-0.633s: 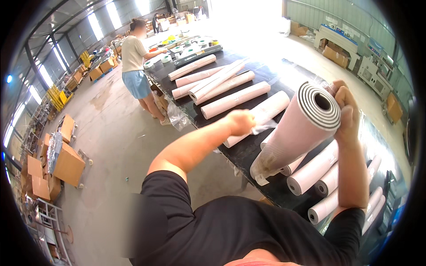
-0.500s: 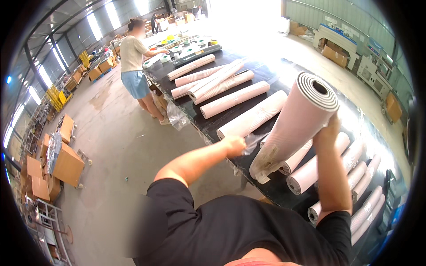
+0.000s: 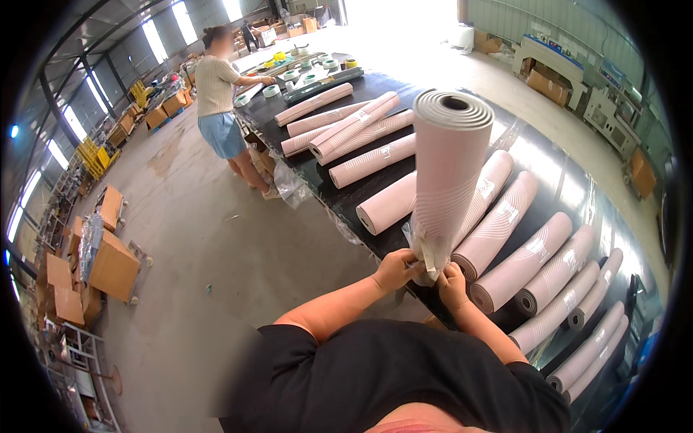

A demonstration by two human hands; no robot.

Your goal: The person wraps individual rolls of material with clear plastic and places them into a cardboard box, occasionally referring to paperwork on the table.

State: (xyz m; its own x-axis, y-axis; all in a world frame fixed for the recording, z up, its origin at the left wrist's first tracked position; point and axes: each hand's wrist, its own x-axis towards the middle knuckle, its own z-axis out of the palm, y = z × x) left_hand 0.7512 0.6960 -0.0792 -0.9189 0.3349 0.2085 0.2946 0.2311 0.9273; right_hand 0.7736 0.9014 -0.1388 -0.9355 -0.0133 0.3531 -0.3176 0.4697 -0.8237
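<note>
A pale pink rolled mat [image 3: 449, 169] with a wavy line pattern stands nearly upright at the table's near edge, its spiral end on top. Clear plastic wrap [image 3: 431, 249] gathers around its lower end. My left hand [image 3: 395, 270] grips this plastic from the left, fingers closed. On the other side my right hand [image 3: 452, 286] pinches the plastic close to a pale label-like strip. The mat's very bottom is hidden by my hands and the plastic. Right beside it lies another rolled mat [image 3: 496, 225].
More pink rolls lie in a row along the dark table [image 3: 505, 128], among them a crossed group [image 3: 357, 130] farther off. A person [image 3: 219, 101] works at the far left side near tape rolls [image 3: 271, 91]. Cardboard boxes [image 3: 114, 265] stand on the floor at left.
The mat has swung from tilted to nearly upright and shifted left. My right hand has left its upper side and come down to the plastic at the bottom, beside my left hand.
</note>
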